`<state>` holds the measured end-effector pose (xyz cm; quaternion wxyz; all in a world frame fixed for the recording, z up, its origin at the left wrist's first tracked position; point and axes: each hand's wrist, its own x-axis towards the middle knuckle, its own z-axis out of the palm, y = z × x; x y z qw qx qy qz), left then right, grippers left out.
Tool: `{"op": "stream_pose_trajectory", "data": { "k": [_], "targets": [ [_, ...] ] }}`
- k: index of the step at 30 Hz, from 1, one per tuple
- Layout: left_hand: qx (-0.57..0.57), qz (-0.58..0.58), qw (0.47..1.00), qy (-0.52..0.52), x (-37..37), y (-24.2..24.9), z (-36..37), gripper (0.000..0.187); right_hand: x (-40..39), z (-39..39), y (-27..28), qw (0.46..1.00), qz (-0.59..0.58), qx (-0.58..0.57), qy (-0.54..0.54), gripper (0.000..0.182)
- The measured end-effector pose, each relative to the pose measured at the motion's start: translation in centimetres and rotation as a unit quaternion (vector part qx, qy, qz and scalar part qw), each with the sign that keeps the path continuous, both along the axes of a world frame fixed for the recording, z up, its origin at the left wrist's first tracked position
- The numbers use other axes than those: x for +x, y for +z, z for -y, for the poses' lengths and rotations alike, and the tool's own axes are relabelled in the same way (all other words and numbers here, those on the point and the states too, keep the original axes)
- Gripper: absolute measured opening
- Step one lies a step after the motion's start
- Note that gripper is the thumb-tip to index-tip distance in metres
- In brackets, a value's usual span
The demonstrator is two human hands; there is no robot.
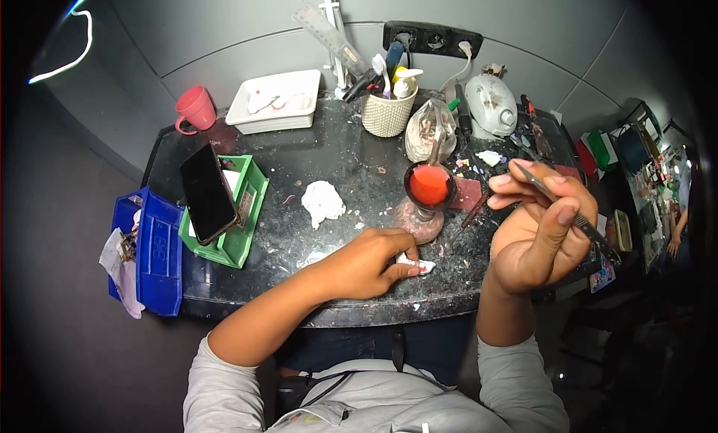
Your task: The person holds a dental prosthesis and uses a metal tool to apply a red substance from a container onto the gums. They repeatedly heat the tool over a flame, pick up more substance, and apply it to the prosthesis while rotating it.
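Note:
My left hand (366, 262) rests low over the front of the worktable, its fingers closed on a small white piece (416, 264) with red on it. Much of that piece is covered by the fingers. Raised at the right, my right hand (544, 227) grips a slim dark metal carving tool (596, 237) with a pointed tip, the palm turned up. Between the hands, a dark round pan (410, 193) of bright red material (431, 185) sits above a rounded glass vessel (419, 222). A crumpled white wad (322, 203) lies left of the pan.
A phone (208, 194) leans on a green bin (258, 190), beside a blue bin (161, 261). Along the back stand a pink mug (196, 109), a white tray (273, 123), a tool basket (387, 117), a clear bag (431, 134) and a white machine (490, 105).

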<state>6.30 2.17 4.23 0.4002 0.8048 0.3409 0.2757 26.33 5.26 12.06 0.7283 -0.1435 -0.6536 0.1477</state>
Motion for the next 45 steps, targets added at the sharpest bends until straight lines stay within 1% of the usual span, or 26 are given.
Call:
{"op": "stream_pose_trajectory", "data": {
  "k": [4, 5, 6, 8, 10, 12, 13, 14, 16, 18, 20, 22, 24, 25, 27, 28, 30, 31, 32, 34, 35, 36, 38, 39, 42, 45],
  "targets": [
    [-0.005, 0.014, 1.000, 0.014, -1.1, 1.0, -0.4, 0.013, -0.2, 0.2, 0.0, 1.000, 0.019, 0.009, -0.011, 0.035],
    [-0.035, 0.001, 0.998, 0.049, -2.0, 2.0, -0.4, 0.011, -0.2, 0.1, 0.1, 1.000, 0.018, 0.009, -0.011, 0.035],
    [-0.095, -0.024, 0.993, 0.071, -2.9, 2.6, -0.6, 0.011, -0.2, 0.1, 0.1, 1.000, 0.020, 0.008, -0.012, 0.035],
    [-0.082, -0.001, 0.993, 0.087, -3.9, 2.2, -0.7, 0.011, -0.1, 0.3, 0.1, 1.000, 0.022, 0.003, -0.016, 0.035],
    [-0.095, -0.020, 0.992, 0.076, -3.7, 2.3, -0.7, 0.011, -0.2, 0.4, 0.2, 1.000, 0.023, 0.003, -0.006, 0.036],
    [-0.184, 0.006, 0.982, 0.034, -3.2, 1.6, -0.8, 0.011, -0.3, 0.6, 0.0, 1.000, 0.021, 0.007, -0.001, 0.036],
    [-0.232, 0.015, 0.972, 0.043, -3.0, 1.9, -0.7, 0.011, -0.4, 0.6, -0.1, 1.000, 0.017, 0.011, 0.001, 0.035],
    [-0.232, 0.014, 0.972, 0.042, -2.7, 1.7, -0.6, 0.011, -0.4, 0.7, -0.1, 1.000, 0.016, 0.010, 0.000, 0.035],
    [-0.287, 0.058, 0.956, 0.004, -2.3, 1.2, -0.3, 0.010, -0.6, 0.8, -0.1, 1.000, 0.025, 0.001, 0.008, 0.034],
    [-0.284, 0.077, 0.956, -0.013, -1.8, 0.6, -0.2, 0.009, -0.4, 1.1, 0.0, 0.999, 0.043, 0.000, 0.010, 0.033],
    [-0.236, 0.088, 0.967, -0.043, -1.4, -0.1, -0.2, 0.009, -0.4, 1.5, 0.0, 0.998, 0.062, -0.001, 0.014, 0.033],
    [-0.243, 0.089, 0.965, -0.040, -1.2, -0.1, -0.2, 0.010, -0.5, 1.9, -0.2, 0.998, 0.046, -0.013, 0.047, 0.030],
    [-0.311, 0.087, 0.946, -0.011, -1.0, 0.6, -0.1, 0.011, -0.7, 2.2, -0.1, 0.997, 0.047, -0.018, 0.055, 0.030],
    [-0.311, 0.087, 0.946, -0.010, -1.1, 0.8, -0.1, 0.011, -0.8, 2.4, -0.2, 0.996, 0.049, -0.029, 0.067, 0.029],
    [-0.281, 0.076, 0.957, 0.006, -1.7, 1.3, -0.1, 0.012, -1.3, 2.8, -0.3, 0.994, 0.042, -0.049, 0.093, 0.028],
    [-0.236, 0.128, 0.963, 0.023, -2.1, 1.7, 0.0, 0.012, -1.4, 2.8, -0.5, 0.993, 0.047, -0.047, 0.100, 0.021],
    [-0.259, 0.190, 0.944, 0.078, -3.9, 4.0, 0.4, 0.010, -2.1, 3.2, -1.0, 0.993, 0.073, -0.043, 0.085, 0.014],
    [-0.215, 0.263, 0.936, 0.093, -4.6, 4.5, 0.7, 0.009, -2.3, 3.1, -0.5, 0.988, 0.132, -0.030, 0.078, 0.015],
    [-0.148, 0.328, 0.927, 0.111, -4.9, 4.8, 0.7, 0.010, -2.6, 3.0, 0.0, 0.982, 0.182, 0.006, 0.044, 0.021],
    [0.062, 0.339, 0.924, 0.165, -4.5, 4.3, 0.3, 0.016, -3.3, 2.8, -0.5, 0.971, 0.236, 0.022, 0.021, 0.026],
    [0.091, 0.360, 0.913, 0.172, -4.4, 3.9, 0.5, 0.020, -3.7, 2.8, -0.8, 0.969, 0.244, 0.046, 0.013, 0.029],
    [0.091, 0.360, 0.912, 0.174, -4.4, 3.7, 0.5, 0.020, -3.9, 2.6, -0.9, 0.969, 0.244, 0.045, 0.015, 0.029],
    [0.210, 0.306, 0.913, 0.171, -4.3, 3.5, 0.4, 0.025, -4.1, 2.0, -0.8, 0.955, 0.277, 0.101, -0.015, 0.028],
    [0.225, 0.299, 0.906, 0.198, -4.0, 3.7, 0.6, 0.029, -4.1, 2.0, -0.9, 0.954, 0.281, 0.103, -0.027, 0.026],
    [0.258, 0.283, 0.900, 0.208, -3.9, 3.5, 0.7, 0.031, -4.1, 2.0, -1.1, 0.959, 0.269, 0.084, -0.010, 0.021],
    [0.261, 0.297, 0.894, 0.209, -3.9, 3.5, 0.8, 0.033, -4.3, 2.3, -0.9, 0.956, 0.281, 0.087, 0.001, 0.018]
  ]
}}
